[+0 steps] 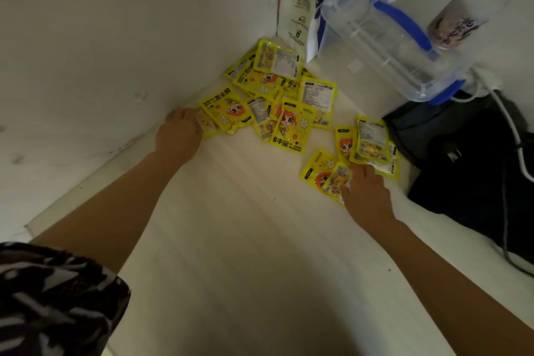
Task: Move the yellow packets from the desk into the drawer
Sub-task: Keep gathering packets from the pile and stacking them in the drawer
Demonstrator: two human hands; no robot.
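Several yellow packets (291, 124) with a red-haired cartoon figure lie in a loose pile in the far corner of the white desk (245, 240). A smaller group of yellow packets (371, 140) lies to the right of the pile. My left hand (177, 133) is at the pile's left edge, its fingers curled on one packet (207, 124) beside the wall. My right hand (367, 191) is at the near edge of the smaller group and pinches a tilted packet (336, 180) between thumb and fingers. No drawer is in view.
A clear plastic container with blue handles (398, 46) stands at the back right, next to a white paper bag (300, 3). A black bag (468, 159) with white cables lies along the right side. White walls close in the desk's left and back.
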